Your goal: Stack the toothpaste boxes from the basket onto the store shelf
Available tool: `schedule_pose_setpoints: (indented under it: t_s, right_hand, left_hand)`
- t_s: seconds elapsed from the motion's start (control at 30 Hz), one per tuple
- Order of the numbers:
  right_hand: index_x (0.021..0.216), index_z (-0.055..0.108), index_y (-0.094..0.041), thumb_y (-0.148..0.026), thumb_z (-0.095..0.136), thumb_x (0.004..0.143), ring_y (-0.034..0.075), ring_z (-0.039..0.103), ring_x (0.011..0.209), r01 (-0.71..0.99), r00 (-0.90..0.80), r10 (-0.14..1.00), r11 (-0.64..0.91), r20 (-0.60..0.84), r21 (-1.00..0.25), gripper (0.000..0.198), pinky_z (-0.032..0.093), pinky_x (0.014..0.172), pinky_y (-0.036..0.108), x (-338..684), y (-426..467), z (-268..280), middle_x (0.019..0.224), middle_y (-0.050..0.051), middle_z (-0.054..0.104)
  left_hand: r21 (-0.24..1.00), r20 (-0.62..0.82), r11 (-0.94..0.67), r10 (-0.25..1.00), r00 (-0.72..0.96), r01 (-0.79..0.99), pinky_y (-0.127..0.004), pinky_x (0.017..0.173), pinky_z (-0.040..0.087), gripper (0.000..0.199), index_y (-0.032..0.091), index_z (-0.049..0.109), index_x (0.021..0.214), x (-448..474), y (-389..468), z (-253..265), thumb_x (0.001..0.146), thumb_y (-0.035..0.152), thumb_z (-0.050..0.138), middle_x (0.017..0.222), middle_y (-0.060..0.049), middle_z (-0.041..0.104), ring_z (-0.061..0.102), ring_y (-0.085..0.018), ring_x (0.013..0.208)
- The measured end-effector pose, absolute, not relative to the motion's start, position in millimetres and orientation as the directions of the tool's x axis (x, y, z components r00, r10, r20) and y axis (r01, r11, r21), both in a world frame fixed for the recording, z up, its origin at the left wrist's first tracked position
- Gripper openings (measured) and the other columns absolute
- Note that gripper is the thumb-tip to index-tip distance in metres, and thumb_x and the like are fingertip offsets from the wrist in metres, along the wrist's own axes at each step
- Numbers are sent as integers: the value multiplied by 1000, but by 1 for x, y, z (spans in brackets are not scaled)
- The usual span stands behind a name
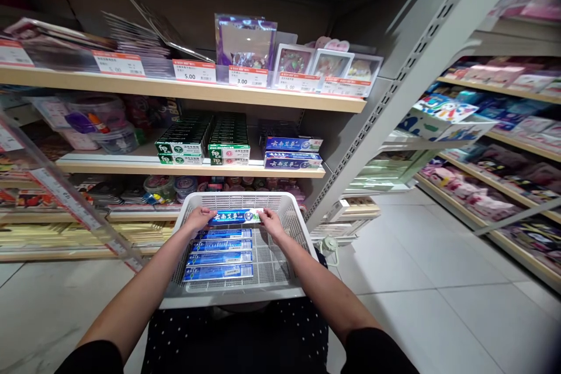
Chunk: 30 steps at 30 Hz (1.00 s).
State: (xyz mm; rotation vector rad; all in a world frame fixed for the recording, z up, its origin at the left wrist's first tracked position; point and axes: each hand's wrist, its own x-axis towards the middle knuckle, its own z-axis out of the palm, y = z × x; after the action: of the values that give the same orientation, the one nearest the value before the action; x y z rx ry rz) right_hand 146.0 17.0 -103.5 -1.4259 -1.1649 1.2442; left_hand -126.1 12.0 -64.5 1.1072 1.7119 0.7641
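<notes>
Between my two hands is a blue toothpaste box [230, 217], held level over the far part of a white plastic basket [280, 274]. My left hand [200, 219] is closed on the box's left end. At its right end, my right hand [269, 222] grips it with the fingers. Several more blue toothpaste boxes [219, 258] lie in a column on the basket's mesh floor, nearer to me and mostly to the left. The basket sits above my lap, in front of the shelves.
On the middle shelf [131, 165] stand green-and-white toothpaste boxes [179, 149] and blue-purple ones [293, 152]. Price tags [190, 70] line the shelf above. A slotted grey upright [394, 93] rises at the right, beside the tiled floor [403, 257]. A clear plastic divider [74, 204] slants at left.
</notes>
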Motion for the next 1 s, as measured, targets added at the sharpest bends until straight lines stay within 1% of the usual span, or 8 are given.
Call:
schedule_pose_setpoints:
  t_s: [0.1,0.3,0.4,0.53,0.63,0.73,0.9,1.0]
  right_hand:
    - [103,65,-20,-46,61,77,22,63,95,120,85,985,-160,-150,-980,37,50,84,34,147,15,-99,99,6,70]
    - [103,67,-17,-44,63,77,26,62,96,181,69,989,-143,-132,-973,38,49,86,36,147,11,-85,94,7,71]
    - [104,66,-16,-45,67,74,28,63,97,221,83,990,-131,-116,-966,42,49,85,37,149,8,-74,96,9,71]
    - [109,65,-16,-47,71,71,30,62,100,277,119,992,-70,-38,-958,49,49,85,37,156,5,-52,99,10,71]
    - [116,62,-16,-48,74,69,32,61,105,313,162,985,5,59,-950,58,49,87,39,167,6,-30,105,11,70]
    - [124,58,-18,-49,75,68,31,60,109,350,248,950,95,190,-932,66,50,89,39,187,12,-2,112,11,67]
    - [134,51,-18,-51,74,70,28,59,112,430,314,835,299,452,-852,76,48,96,39,237,40,56,124,13,61]
    - [135,49,-17,-51,74,70,28,57,115,492,335,772,345,540,-799,78,45,101,42,265,63,83,128,14,57]
  left_hand:
    - [888,-421,430,903,-85,165,-30,71,59,38,15,60,96,-124,13,-62,76,45,72,102,-9,71,69,-20,91]
    - [897,-440,442,896,-60,27,-30,78,60,26,15,65,102,-123,14,-56,81,30,70,100,-8,73,70,-20,94]
    - [904,-426,423,903,-55,-53,-31,79,60,30,15,67,102,-121,11,-52,76,26,76,99,-9,74,71,-21,92]
    - [925,-369,366,929,-11,-98,-32,79,60,39,14,66,102,-117,5,-38,70,31,81,103,-10,74,71,-23,93]
    - [964,-266,266,964,4,-27,-32,78,60,48,15,65,107,-108,6,-13,69,40,80,111,-11,72,69,-25,99]
    - [994,-101,100,995,8,47,-33,79,59,54,15,64,111,-88,13,26,68,45,78,115,-12,70,66,-28,107]
    - [984,177,-177,984,3,27,-38,90,56,46,14,58,113,-27,43,85,75,36,72,116,-12,69,66,-25,107]
    - [952,307,-306,951,-33,26,-39,95,53,36,14,57,111,12,71,101,79,28,67,116,-12,67,65,-23,107]
